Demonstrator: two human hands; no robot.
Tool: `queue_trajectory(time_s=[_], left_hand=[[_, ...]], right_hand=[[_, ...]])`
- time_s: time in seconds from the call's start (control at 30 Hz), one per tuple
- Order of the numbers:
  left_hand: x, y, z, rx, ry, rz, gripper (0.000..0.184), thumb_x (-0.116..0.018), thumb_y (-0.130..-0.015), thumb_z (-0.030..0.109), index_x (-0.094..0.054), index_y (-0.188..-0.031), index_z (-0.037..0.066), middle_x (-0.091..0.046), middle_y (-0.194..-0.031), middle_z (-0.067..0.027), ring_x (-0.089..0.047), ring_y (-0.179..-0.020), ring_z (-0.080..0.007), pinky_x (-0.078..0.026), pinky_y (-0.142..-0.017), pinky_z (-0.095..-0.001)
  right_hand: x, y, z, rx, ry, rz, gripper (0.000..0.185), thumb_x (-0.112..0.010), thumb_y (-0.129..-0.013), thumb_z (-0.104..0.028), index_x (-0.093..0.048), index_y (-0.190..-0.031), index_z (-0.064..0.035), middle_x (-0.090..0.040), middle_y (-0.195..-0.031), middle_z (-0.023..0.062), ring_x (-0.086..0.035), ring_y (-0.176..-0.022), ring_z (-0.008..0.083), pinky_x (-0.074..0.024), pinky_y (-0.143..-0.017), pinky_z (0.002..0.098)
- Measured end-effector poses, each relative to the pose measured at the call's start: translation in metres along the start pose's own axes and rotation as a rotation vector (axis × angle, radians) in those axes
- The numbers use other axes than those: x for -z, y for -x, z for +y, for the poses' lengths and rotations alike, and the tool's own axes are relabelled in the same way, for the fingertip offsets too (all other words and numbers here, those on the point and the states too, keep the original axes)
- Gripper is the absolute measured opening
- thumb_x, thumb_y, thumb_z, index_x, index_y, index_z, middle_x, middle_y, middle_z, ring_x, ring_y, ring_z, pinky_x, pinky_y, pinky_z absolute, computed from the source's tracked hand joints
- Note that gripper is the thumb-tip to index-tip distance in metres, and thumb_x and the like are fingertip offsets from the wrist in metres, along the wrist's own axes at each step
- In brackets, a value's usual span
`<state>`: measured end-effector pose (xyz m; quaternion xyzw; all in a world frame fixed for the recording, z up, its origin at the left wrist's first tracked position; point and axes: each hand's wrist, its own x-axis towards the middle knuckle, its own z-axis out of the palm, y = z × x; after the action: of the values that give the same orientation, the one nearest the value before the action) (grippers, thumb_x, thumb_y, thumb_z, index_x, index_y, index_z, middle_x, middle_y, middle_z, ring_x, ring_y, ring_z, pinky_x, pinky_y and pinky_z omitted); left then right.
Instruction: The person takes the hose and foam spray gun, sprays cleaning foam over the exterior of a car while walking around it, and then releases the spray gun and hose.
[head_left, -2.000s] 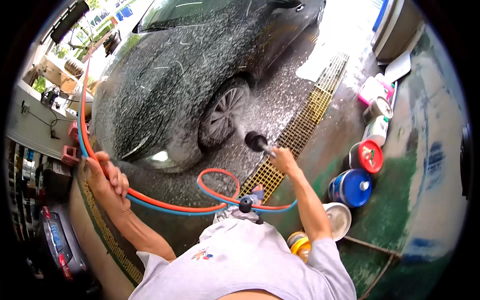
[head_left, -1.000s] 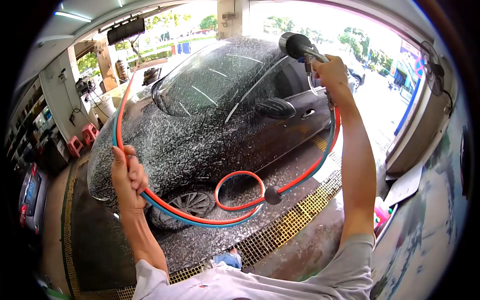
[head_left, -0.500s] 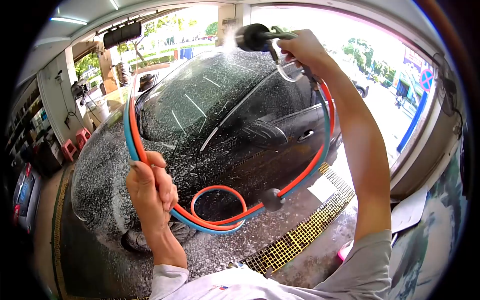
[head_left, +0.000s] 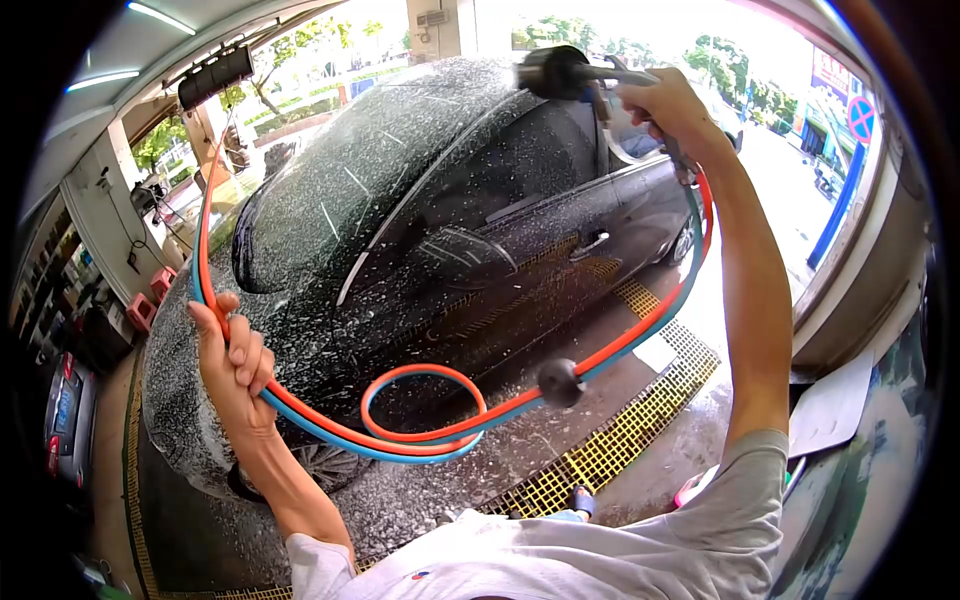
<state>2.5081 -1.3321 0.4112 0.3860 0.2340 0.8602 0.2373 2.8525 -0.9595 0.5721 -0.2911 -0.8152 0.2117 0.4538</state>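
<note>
My right hand [head_left: 672, 108], raised at upper right, is closed around the handle of a foam spray gun [head_left: 555, 74] with a wide black round head pointing left. My left hand [head_left: 235, 368] is wrapped around a joined red and blue twin hose [head_left: 340, 437] at left. The hose hangs between both hands, makes one loop in the middle and carries a black ball [head_left: 561, 383]. Behind it stands a dark car [head_left: 470, 290], with white foam flecks on its hood, windshield and roof. Its side window and door show little foam.
Yellow floor grating [head_left: 600, 455] runs beside the car on the wet floor. A hose reel [head_left: 215, 77] hangs at upper left, above the car. Red stools [head_left: 142, 312] and another parked car [head_left: 70, 415] are at left. A white panel [head_left: 830, 410] leans at right.
The gun and my right hand have shifted right along the roofline. My left hand is further left with the hose. White spray at the gun's head no longer shows; the view has shifted.
</note>
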Motion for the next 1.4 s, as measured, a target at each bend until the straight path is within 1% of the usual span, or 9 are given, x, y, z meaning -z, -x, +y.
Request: queue_trajectory(time_s=[0.17, 0.23, 0.3, 0.47, 0.53, 0.77, 0.97, 1.23, 1.4], left_hand=[[-0.071, -0.024, -0.066, 0.147, -0.05, 0.122, 0.044, -0.041, -0.104, 0.041, -0.054, -0.11, 0.0, -0.035, -0.06, 0.0056, -0.031, -0.04, 0.0013, -0.028, -0.031, -0.0156], [-0.098, -0.025, -0.096, 0.224, -0.041, 0.174, 0.039, -0.045, -0.104, 0.037, -0.053, -0.11, -0.001, -0.032, -0.061, 0.006, -0.03, -0.042, 0.0012, -0.028, -0.034, -0.0156], [-0.133, -0.015, -0.12, 0.291, -0.092, 0.242, 0.038, -0.046, -0.104, 0.037, -0.053, -0.11, 0.0, -0.031, -0.061, 0.0069, -0.029, -0.042, 0.001, -0.027, -0.035, -0.0157], [-0.198, 0.029, -0.163, 0.327, -0.182, 0.342, 0.034, -0.05, -0.102, 0.038, -0.054, -0.101, 0.004, -0.031, -0.059, 0.0079, -0.028, -0.042, 0.0011, -0.023, -0.035, -0.0166], [-0.231, 0.053, -0.177, 0.31, -0.292, 0.373, 0.036, -0.05, -0.102, 0.041, -0.054, -0.1, 0.005, -0.032, -0.059, 0.0079, -0.028, -0.042, 0.001, -0.023, -0.035, -0.0166], [-0.327, 0.114, -0.166, 0.171, -0.624, 0.364, 0.036, -0.051, -0.102, 0.04, -0.054, -0.1, 0.004, -0.035, -0.061, 0.0071, -0.03, -0.042, 0.0016, -0.024, -0.034, -0.0162], [-0.406, 0.177, -0.134, 0.164, -0.795, 0.26, 0.036, -0.052, -0.101, 0.041, -0.053, -0.096, 0.006, -0.038, -0.061, 0.0062, -0.031, -0.041, 0.001, -0.024, -0.033, -0.0171], [-0.454, 0.251, -0.132, 0.142, -0.878, 0.427, 0.038, -0.047, -0.103, 0.042, -0.053, -0.097, 0.005, -0.031, -0.057, 0.008, -0.025, -0.036, 0.0018, -0.02, -0.031, -0.0161], [-0.448, 0.266, -0.131, 0.092, -0.851, 0.434, 0.037, -0.048, -0.102, 0.042, -0.052, -0.096, 0.006, -0.034, -0.056, 0.0064, -0.027, -0.036, 0.0, -0.021, -0.031, -0.0169]], right_hand=[[0.116, -0.015, 0.131, -0.183, 0.475, 0.273, 0.039, -0.067, -0.077, -0.042, -0.071, -0.081, -0.0036, -0.067, -0.063, 0.0081, -0.069, -0.061, 0.0213, -0.0537, -0.063, 0.0337], [0.153, -0.024, 0.218, -0.113, 0.642, 0.401, 0.041, -0.06, -0.083, -0.042, -0.072, -0.088, -0.0034, -0.07, -0.083, 0.0221, -0.068, -0.086, 0.04, -0.0514, -0.078, 0.0486], [0.177, -0.006, 0.272, -0.151, 0.744, 0.403, 0.038, -0.055, -0.089, -0.037, -0.07, -0.093, -0.0027, -0.068, -0.093, 0.0264, -0.064, -0.095, 0.0456, -0.05, -0.086, 0.0512], [0.189, 0.079, 0.421, -0.17, 0.749, 0.397, 0.028, -0.054, -0.092, -0.025, -0.066, -0.105, -0.0029, -0.068, -0.094, 0.023, -0.065, -0.089, 0.0439, -0.0511, -0.083, 0.0497], [0.174, 0.133, 0.455, -0.211, 0.648, 0.336, 0.023, -0.058, -0.091, -0.023, -0.065, -0.103, -0.0045, -0.068, -0.087, 0.0241, -0.067, -0.079, 0.0413, -0.0531, -0.069, 0.0484], [0.048, 0.336, 0.422, 0.078, 0.045, 0.05, 0.04, -0.066, -0.085, -0.015, -0.062, -0.125, -0.0081, -0.069, -0.097, 0.0224, -0.068, -0.085, 0.0393, -0.0553, -0.072, 0.0468], [-0.05, 0.422, 0.334, 0.068, -0.147, -0.554, 0.049, -0.068, -0.081, -0.014, -0.057, -0.129, -0.0112, -0.068, -0.093, 0.0212, -0.067, -0.085, 0.0407, -0.0548, -0.073, 0.0489], [-0.076, 0.47, 0.248, 0.516, -0.456, -0.664, 0.053, -0.067, -0.083, -0.02, -0.052, -0.134, -0.01, -0.067, -0.101, 0.019, -0.066, -0.083, 0.0399, -0.0552, -0.074, 0.0487], [-0.037, 0.459, 0.306, 0.235, -0.408, -0.543, 0.049, -0.069, -0.08, -0.014, -0.058, -0.127, -0.0074, -0.067, -0.089, 0.019, -0.067, -0.076, 0.0394, -0.055, -0.069, 0.0477]])
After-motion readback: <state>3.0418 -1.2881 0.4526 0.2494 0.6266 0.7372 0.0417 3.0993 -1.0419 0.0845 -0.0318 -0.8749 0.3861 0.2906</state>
